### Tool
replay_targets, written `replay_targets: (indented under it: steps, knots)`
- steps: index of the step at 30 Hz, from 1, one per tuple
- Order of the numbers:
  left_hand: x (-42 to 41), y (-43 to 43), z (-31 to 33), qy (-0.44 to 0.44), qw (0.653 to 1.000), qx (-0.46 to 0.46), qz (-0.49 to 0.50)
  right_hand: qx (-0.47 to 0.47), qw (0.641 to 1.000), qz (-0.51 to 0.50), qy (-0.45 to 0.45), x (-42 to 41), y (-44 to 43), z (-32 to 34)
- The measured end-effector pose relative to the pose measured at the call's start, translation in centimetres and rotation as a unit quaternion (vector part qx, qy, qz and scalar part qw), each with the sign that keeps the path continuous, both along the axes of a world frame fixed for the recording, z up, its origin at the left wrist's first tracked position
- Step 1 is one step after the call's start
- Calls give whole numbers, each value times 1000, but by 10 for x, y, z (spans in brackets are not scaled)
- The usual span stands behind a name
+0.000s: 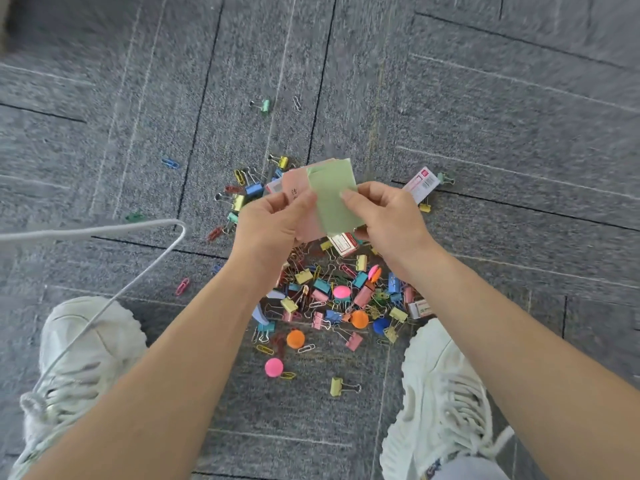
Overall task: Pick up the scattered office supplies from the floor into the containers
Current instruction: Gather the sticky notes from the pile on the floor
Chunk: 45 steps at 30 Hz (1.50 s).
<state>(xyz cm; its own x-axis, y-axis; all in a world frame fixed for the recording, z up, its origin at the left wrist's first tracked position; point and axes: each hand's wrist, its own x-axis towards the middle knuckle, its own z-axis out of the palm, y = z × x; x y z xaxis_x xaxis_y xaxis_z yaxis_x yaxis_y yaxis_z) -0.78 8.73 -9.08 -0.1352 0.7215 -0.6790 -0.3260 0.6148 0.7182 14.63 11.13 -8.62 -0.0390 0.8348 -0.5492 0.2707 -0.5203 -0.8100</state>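
Observation:
Above the floor, both hands hold a small stack of paper notes. My left hand (273, 223) grips the pink notes (294, 188). My right hand (388, 216) pinches the green note (334, 192) lying on top of them. Beneath the hands, a pile of coloured binder clips (322, 285), paper clips and round magnets (359, 319) is scattered on the grey carpet. Small staple boxes lie there too, one (420, 183) to the right of the hands and another (343, 242) just under them. No container is in view.
My two white sneakers stand either side of the pile, the left one (86, 344) and the right one (446, 389). A white cable (145, 268) loops across the carpet at left. Stray clips lie farther off, such as a green binder clip (264, 105) and a blue paper clip (170, 163).

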Motion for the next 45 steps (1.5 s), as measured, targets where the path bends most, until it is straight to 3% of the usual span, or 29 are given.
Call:
replay_targets:
  steps: [7, 15, 22, 28, 37, 42, 45]
  knots:
    - [-53, 31, 114, 103, 989, 90, -50, 32, 998, 59, 20, -35, 35, 112]
    - [-121, 23, 352, 95, 974, 204, 15, 177, 973, 149, -4, -101, 47, 365]
    - [-177, -74, 566, 93, 948, 304, 36, 291, 935, 202, -30, -152, -29, 578]
    - [-222, -217, 700, 180, 900, 392, 58, 387, 882, 269, 15, -200, -141, 707]
    - [-282, -411, 775, 270, 845, 431, 165, 501, 750, 431, 18, -295, -290, 798]
    - [-332, -460, 769, 394, 805, 392, 207, 445, 755, 472, 91, -365, -332, 787]
    - [-372, -478, 757, 441, 787, 351, 250, 443, 740, 492, 121, -411, -341, 775]
